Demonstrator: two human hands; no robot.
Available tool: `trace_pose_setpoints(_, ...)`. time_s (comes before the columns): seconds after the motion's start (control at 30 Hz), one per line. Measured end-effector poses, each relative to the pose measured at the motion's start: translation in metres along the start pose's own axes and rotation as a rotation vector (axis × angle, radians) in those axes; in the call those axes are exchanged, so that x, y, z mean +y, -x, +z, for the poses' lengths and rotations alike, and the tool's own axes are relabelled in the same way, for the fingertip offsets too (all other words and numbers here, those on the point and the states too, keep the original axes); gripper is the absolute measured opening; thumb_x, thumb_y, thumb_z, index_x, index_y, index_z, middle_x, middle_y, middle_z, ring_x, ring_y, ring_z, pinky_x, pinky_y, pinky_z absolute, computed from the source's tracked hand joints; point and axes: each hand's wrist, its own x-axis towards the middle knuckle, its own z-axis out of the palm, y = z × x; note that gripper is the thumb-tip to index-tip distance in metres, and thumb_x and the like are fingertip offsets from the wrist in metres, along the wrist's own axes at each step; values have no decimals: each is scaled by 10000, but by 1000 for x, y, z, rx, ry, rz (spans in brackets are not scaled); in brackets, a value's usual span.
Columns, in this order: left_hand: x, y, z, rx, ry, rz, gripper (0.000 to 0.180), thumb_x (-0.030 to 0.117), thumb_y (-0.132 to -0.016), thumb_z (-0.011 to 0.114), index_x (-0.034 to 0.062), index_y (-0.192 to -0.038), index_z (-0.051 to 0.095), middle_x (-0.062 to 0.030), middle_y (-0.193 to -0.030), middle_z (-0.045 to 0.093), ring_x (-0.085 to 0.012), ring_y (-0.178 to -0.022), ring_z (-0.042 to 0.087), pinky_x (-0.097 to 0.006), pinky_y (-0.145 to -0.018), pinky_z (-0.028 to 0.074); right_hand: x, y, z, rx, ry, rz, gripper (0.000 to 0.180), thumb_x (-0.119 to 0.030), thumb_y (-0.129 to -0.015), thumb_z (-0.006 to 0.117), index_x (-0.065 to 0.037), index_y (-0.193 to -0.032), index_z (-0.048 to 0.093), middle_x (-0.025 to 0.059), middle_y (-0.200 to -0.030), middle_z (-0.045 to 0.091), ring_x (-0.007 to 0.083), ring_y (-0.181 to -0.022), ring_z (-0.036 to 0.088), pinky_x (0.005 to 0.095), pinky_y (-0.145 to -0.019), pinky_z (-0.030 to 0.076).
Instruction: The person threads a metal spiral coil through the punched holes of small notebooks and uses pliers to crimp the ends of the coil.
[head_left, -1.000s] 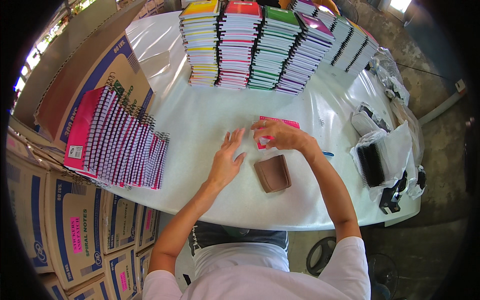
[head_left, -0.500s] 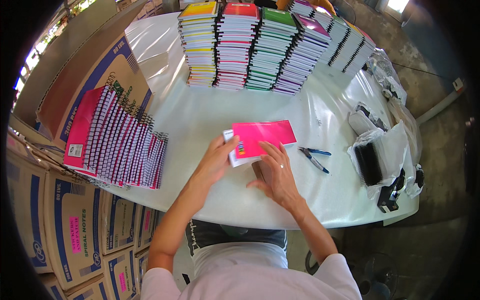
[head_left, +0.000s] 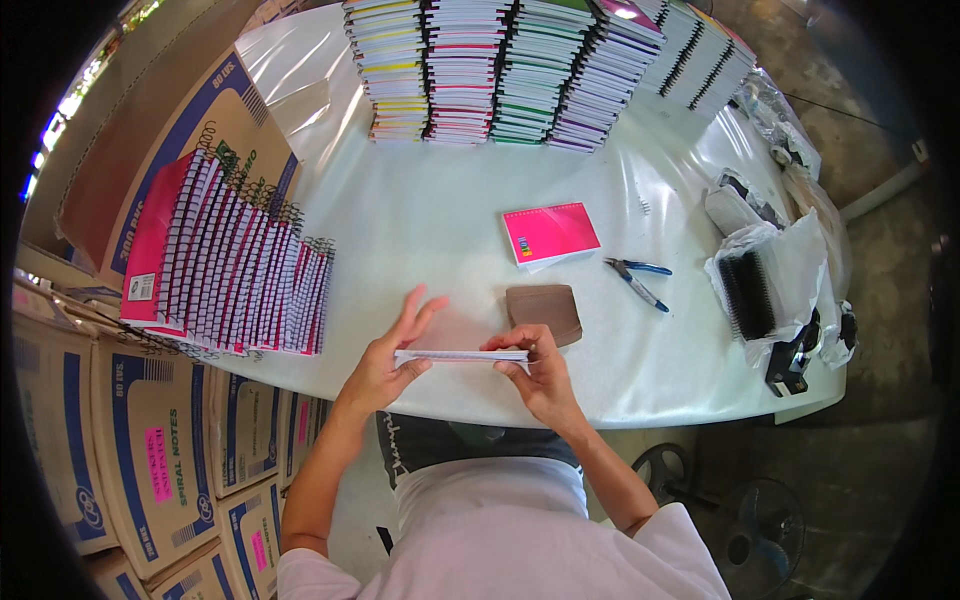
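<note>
Both the left hand (head_left: 385, 365) and right hand (head_left: 540, 375) pinch the ends of a thin unbound paper block (head_left: 462, 356), which could fan apart if either grip slackens.

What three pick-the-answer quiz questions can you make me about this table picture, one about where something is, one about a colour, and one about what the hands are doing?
1. Where are the pliers?
A. On the table, right of the pink notebook
B. On top of the tall stacks
C. Inside a cardboard box

2. What colour are the pliers' handles?
A. Red
B. Blue
C. Yellow

3. How is the white stack of pages being held?
A. Lying flat on the table, untouched
B. Held edge-on between the left hand and the right hand
C. Pinched in the left hand only

Answers:
1. A, they lie on the white table just right of the lone pink notebook.
2. B, both handles show blue.
3. B, each hand grips one end, with the thin edge facing up.
</note>
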Motion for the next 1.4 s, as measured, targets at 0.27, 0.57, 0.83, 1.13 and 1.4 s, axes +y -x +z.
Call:
trace_pose_setpoints(0.27, 21, 2, 14, 245, -458, 204, 1023, 446, -831, 732, 112, -1579, 118, -185, -1582, 301, -355, -1465, 271, -497, -1160, 243, 18, -1, 15, 17, 121, 136, 357, 180, -849, 571, -36, -1076, 402, 109, -1043, 548, 203, -984, 571, 311, -889, 470)
trace_pose_setpoints(0.57, 31, -37, 50, -130, -1276, 199, 663, 490, -879, 607, 197, -1454, 451, -60, -1333, 602, -333, -1250, 547, -519, -1007, 425, -34, -1, -40, -99, 303, 10, 387, 42, -839, 703, -26, -1190, 557, 97, -1122, 578, 188, -1036, 596, 317, -909, 477)
trace_pose_setpoints(0.83, 62, -44, 55, -285, -1144, -94, 478, 396, -964, 557, 264, -1418, 490, -86, -1137, 696, -294, -970, 700, -442, -662, 539, -4, 3, -325, 833, 1702, 248, 208, -194, -834, 727, -53, -966, 648, 105, -1032, 644, 307, -944, 620, 415, -784, 479)
trace_pose_setpoints(1.13, 44, -42, 52, -177, -1140, 97, 596, 371, -944, 600, 149, -1466, 419, -110, -1257, 654, -342, -1070, 673, -437, -654, 565, 9, 8, -367, 658, 1693, 230, 198, -186, -855, 682, -34, -963, 614, 148, -1007, 622, 346, -931, 631, 470, -741, 493)
trace_pose_setpoints(1.4, 41, -39, 54, -143, -1131, 129, 573, 398, -923, 623, 145, -1419, 487, -89, -1249, 662, -355, -1078, 664, -448, -748, 565, -19, -5, -329, 677, 1687, 40, 130, -31, -869, 598, -29, -997, 620, 182, -996, 614, 372, -830, 648, 482, -701, 509)
